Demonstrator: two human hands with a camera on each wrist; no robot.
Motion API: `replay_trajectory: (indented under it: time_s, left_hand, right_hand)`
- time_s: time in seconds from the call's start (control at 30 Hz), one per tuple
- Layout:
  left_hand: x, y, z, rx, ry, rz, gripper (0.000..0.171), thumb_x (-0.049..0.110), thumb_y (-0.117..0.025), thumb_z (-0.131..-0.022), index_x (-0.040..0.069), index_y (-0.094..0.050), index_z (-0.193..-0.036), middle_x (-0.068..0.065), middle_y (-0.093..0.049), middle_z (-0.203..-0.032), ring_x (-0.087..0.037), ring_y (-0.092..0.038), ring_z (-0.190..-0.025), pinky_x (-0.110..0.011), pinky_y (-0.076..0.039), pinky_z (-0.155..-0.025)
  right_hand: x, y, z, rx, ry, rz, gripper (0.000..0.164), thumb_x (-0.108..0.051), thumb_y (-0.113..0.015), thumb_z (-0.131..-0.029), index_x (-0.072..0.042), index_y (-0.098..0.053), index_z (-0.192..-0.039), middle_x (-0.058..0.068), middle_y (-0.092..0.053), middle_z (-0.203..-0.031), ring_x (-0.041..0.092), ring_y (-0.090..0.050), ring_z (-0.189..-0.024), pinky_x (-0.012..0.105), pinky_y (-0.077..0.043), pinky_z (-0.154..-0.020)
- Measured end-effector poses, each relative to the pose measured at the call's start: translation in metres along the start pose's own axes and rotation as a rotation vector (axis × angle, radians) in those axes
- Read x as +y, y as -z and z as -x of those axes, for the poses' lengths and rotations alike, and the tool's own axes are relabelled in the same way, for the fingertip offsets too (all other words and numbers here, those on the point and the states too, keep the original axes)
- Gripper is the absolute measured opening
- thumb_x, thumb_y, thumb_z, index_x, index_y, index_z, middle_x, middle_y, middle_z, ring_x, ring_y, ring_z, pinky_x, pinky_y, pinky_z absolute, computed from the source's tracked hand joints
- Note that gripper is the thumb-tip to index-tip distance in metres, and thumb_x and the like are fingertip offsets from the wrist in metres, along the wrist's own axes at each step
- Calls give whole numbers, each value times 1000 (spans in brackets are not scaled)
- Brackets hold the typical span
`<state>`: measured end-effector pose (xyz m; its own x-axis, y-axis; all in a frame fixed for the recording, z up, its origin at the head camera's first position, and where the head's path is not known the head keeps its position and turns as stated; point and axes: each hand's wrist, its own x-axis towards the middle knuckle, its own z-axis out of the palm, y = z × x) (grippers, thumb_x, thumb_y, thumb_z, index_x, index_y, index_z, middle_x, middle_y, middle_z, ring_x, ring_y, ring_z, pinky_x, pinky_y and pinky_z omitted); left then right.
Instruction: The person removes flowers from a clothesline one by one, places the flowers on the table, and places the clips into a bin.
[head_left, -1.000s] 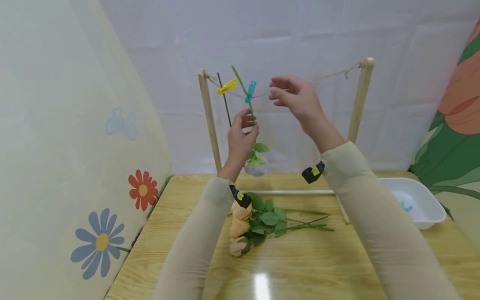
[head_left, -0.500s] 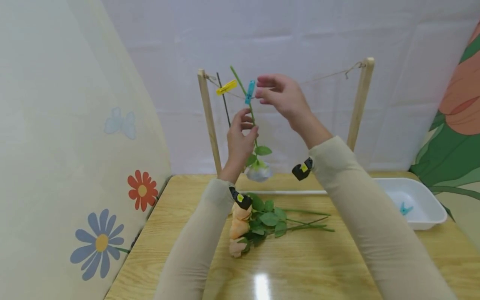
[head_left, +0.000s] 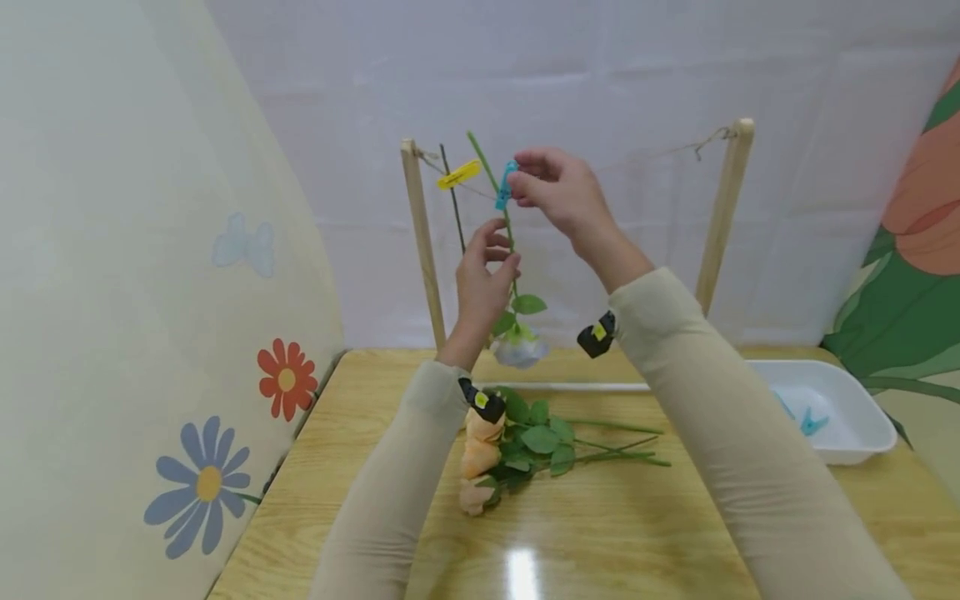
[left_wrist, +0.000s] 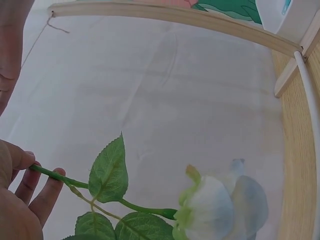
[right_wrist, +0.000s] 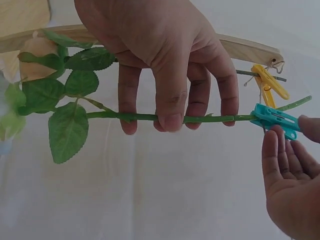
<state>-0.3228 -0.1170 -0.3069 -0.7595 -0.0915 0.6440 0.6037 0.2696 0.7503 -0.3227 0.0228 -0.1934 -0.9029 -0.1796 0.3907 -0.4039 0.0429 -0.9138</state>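
Note:
A pale blue-white rose hangs head down, its green stem caught at the string by a blue clothespin. Below the clothespin, my left hand pinches this stem between thumb and fingers; the right wrist view shows the thumb pressed across it. My right hand pinches the handle end of the blue clothespin, thumb on one side and fingertips on the other. To the left, a yellow clothespin holds a dark stem on the string; a peach rose shows behind the leaves in the right wrist view.
Wooden posts hold up the string, with a white bar low between them. Peach roses with leafy stems lie on the wooden table. A white tub at right contains blue clothespins.
My right hand has come left to the blue clothespin and now pinches its handle end, tilting it slightly. The left hand stays on the stem; the rose has swung a little lower.

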Motion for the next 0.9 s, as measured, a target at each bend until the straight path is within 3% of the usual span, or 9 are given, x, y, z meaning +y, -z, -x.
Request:
replay_trajectory:
  time_s: [0.37, 0.53, 0.7, 0.9]
  left_hand:
    - [7, -2, 3, -9, 2, 24, 46, -4, -64, -95, 8, -56, -139, -14, -62, -115, -25, -65, -98, -30, -61, -74]
    - [6, -2, 2, -10, -8, 11, 47, -4, -63, -95, 8, -55, -140, -14, -62, -115, -25, -65, -99, -30, -61, -74]
    - [7, -2, 2, -16, -6, 1, 46, -3, -64, -96, 7, -54, -140, -14, -62, -116, -24, -65, -99, -30, -61, -75]
    - [10, -2, 2, -16, -31, -8, 47, -4, -63, -95, 5, -54, -140, -15, -62, -116, -25, -65, -98, -29, -61, -73]
  right_hand:
    - [0, -6, -2, 83, 11, 18, 35, -14, -71, -95, -5, -67, -129, 12, -71, -114, 26, -71, -96, 27, -59, -86]
    - [-2, -9, 2, 142, 73, 67, 24, -12, -72, -95, -2, -71, -117, 6, -71, -99, 22, -72, -84, 26, -60, -78]
    - [-5, -11, 4, 226, 115, 25, 17, -8, -73, -93, 0, -73, -108, 2, -70, -86, 18, -70, -74, 26, -60, -73]
    - [-11, -9, 5, 323, 174, -39, 16, -9, -74, -92, -2, -72, -106, 4, -71, -88, 17, -67, -75, 26, -60, -74]
